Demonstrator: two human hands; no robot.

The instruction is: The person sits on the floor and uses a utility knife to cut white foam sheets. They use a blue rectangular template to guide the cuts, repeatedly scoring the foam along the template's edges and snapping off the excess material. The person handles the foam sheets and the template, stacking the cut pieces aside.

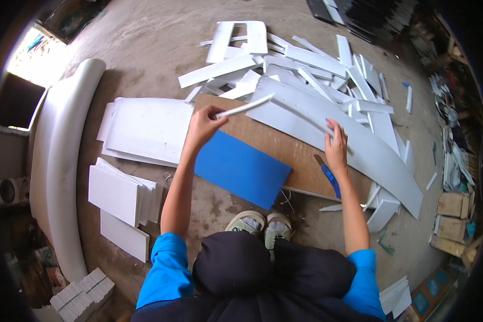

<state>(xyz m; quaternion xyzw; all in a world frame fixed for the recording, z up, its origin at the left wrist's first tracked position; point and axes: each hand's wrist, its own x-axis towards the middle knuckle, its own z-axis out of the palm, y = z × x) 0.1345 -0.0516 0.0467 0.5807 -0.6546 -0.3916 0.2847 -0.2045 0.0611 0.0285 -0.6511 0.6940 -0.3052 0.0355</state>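
My left hand (203, 127) is closed in a pinch on one end of a thin white foam strip (249, 105). The strip rises to a sharp bend or break, then slopes down to the right. There my right hand (336, 144) has its fingers about the other part. Beside my right wrist, a blue-handled utility knife (330, 180) lies with its blade out on a brown board (265, 134). A flat blue sheet (241, 169) covers the board's near left part. A long white foam panel (354, 147) lies across the board's far side.
Beyond the board is a heap of white foam offcuts (311, 67). To the left lie large white sheets (147, 129), stacked white panels (115, 196) and a long white roll (64, 161). Cardboard boxes (452, 214) stand at right. My shoes (278, 225) are close to the board's near edge.
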